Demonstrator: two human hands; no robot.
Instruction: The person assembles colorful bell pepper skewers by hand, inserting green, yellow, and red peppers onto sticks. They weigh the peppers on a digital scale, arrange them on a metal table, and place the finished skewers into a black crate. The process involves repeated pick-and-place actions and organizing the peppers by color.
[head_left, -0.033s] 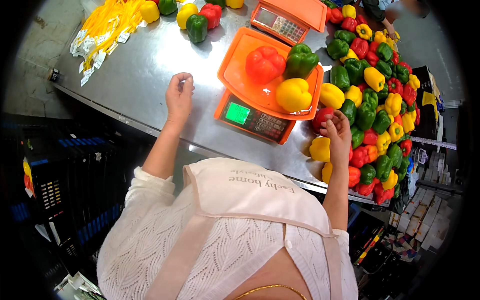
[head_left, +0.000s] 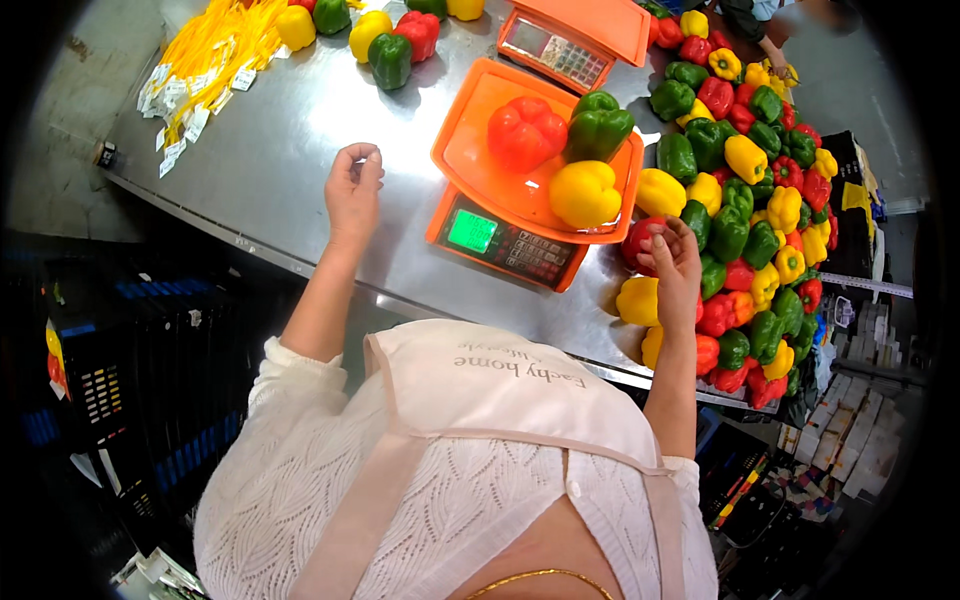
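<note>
My left hand (head_left: 354,195) hovers over the steel table, left of an orange scale (head_left: 445,205), its fingers loosely bent and nothing in it. On the scale's tray sit a red bell pepper (head_left: 526,134), a green bell pepper (head_left: 599,126) and a yellow bell pepper (head_left: 585,195). The scale's green display (head_left: 472,231) is lit. Right of the tray, my right hand (head_left: 677,262) has its bent fingers against another red bell pepper (head_left: 638,246); its palm side is hidden.
A large pile of mixed bell peppers (head_left: 732,232) covers the table's right side. Behind stands a second orange scale (head_left: 556,50). Yellow strips with white tags (head_left: 215,65) lie at far left, near several peppers (head_left: 390,61). Black crates (head_left: 100,370) stand below left. Another person's hand (head_left: 778,60) reaches in at far right.
The display's reading looks different. Both hands and the peppers hold their places; the whole view has shifted slightly.
</note>
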